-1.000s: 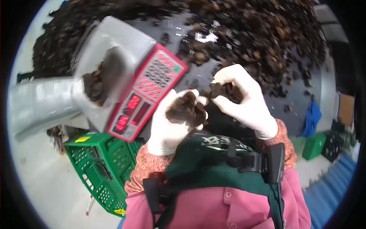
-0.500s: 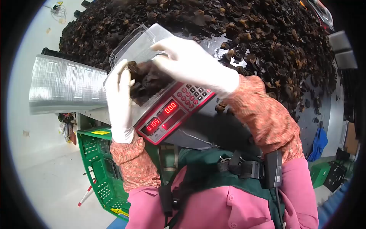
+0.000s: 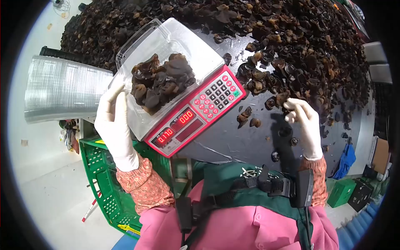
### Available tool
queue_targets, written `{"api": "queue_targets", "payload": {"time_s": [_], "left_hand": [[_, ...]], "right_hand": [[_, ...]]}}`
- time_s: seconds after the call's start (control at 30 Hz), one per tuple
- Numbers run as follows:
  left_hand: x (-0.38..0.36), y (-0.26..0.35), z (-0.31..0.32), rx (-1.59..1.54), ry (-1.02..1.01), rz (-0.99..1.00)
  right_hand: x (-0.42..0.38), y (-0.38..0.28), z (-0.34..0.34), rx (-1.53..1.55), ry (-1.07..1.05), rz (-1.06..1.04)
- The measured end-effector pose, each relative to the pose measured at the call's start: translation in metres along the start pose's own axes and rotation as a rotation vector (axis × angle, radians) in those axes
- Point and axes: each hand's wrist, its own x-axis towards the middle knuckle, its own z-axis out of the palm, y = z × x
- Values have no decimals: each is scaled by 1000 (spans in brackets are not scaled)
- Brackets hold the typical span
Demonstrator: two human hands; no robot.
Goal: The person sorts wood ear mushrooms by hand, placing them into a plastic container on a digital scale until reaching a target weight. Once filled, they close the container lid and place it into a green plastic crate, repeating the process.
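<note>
At the left of the frame, a nested stack of clear, ribbed plastic containers (image 3: 66, 89) lies on its side, its long axis running roughly left to right. Below it, at lower left, stands a green plastic crate with perforated walls (image 3: 93, 158). The white-gloved left hand (image 3: 114, 127) has its fingers extended together at the near left side of a clear, thin-walled plastic tray (image 3: 160, 39); whether they pinch it, I cannot tell. That tray, left of upper centre, holds a heap of dark brown, curled, glossy fungus-like pieces (image 3: 162, 81). It rests on a red-and-silver electronic scale (image 3: 191, 110), whose panel points its long axis from lower left to upper right, display reading 0.170. Across the top spreads a loose pile of similar pieces (image 3: 300, 46) on a smooth dark table (image 3: 246, 143). Right of centre, the white-gloved right hand (image 3: 304, 125) has loosely curled fingers beside stray pieces; any grasp is unclear.
</note>
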Motion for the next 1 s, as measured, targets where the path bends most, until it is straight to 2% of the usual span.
{"api": "queue_targets", "payload": {"time_s": [0.07,0.13,0.17,0.2,0.27,0.4,0.5,0.6,0.67,0.7,0.73,0.8,0.87,0.93,1.0], "left_hand": [[-1,12,15,-30,-76,57],[0,23,34,154,-183,266],[0,33,46,120,-281,320],[3,38,58,249,-319,483],[10,37,73,379,-416,562],[23,2,71,611,-268,570],[19,0,73,630,-301,548],[14,13,76,541,-87,604],[2,21,72,438,69,618],[-10,27,73,318,31,532],[-28,38,81,198,-4,444],[-59,57,103,220,-378,481],[-95,50,140,213,-589,415],[-118,25,170,289,-574,517],[-130,17,190,485,-631,424]], "right_hand": [[-9,11,-11,46,21,3],[-21,19,-22,47,56,5],[-24,22,-25,49,62,2],[-27,17,-23,50,73,29],[-35,16,-27,11,65,13],[-50,25,-31,-24,72,49],[-50,31,-24,-83,13,18],[-37,37,0,-401,-82,-351],[-29,38,23,-460,-125,-421],[-23,48,36,-485,-132,-520],[-23,48,46,-628,-103,-524],[-16,57,63,-899,-32,-624],[-19,62,62,-844,-58,-628],[-30,64,50,-765,-81,-575],[-45,55,26,-653,-93,-475]]}}
